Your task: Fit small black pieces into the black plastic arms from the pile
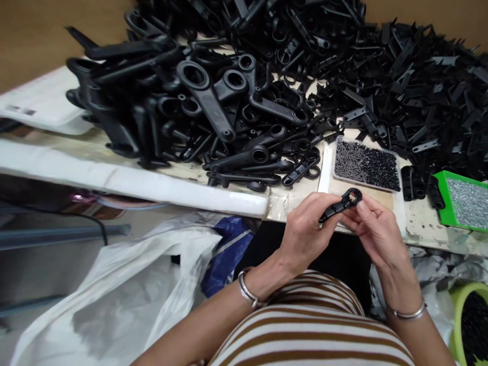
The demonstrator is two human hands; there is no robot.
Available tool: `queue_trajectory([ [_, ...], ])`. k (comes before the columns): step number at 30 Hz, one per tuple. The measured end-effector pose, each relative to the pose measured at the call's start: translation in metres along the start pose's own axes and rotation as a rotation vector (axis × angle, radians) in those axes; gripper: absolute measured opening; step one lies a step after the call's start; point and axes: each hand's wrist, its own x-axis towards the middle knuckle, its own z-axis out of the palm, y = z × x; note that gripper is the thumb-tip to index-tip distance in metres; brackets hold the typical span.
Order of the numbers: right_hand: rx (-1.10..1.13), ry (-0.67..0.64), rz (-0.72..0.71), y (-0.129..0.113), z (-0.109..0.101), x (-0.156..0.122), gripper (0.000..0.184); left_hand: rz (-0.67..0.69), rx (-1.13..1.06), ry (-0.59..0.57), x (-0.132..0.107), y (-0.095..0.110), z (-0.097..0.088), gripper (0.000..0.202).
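My left hand (308, 226) is closed on the narrow end of a black plastic arm with a ring at one end (345, 202). The ring end points right and up, its open hole visible. At that ring, my right hand (375, 223) pinches the edge between thumb and fingers. Both hands hold the part just over the table's front edge. Behind them sits a clear tray (366, 187) filled with small dark pieces. Similar black parts (301, 168) lie on the table to the left of the tray.
Large heaps of black plastic arms (206, 96) and smaller black pieces (412, 96) cover the table's back. A green tray (442, 203) of silvery screws stands at right. Below are a white sack (114, 300), a blue bag (229, 249) and a yellow-green bucket (457, 315).
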Motion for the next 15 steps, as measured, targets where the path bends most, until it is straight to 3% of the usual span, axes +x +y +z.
queue_trajectory([
  [3,-0.014,-0.023,-0.002,-0.001,0.000,-0.002,0.035,0.006,0.002,-0.007,0.000,0.001,0.001,0.017],
  [11,-0.015,0.195,-0.086,0.006,0.009,0.002,0.026,0.073,0.031,-0.006,-0.005,0.001,0.007,0.021],
  [15,0.001,0.234,-0.119,0.009,0.009,0.003,0.023,0.053,0.009,-0.018,-0.005,0.001,0.009,0.022],
])
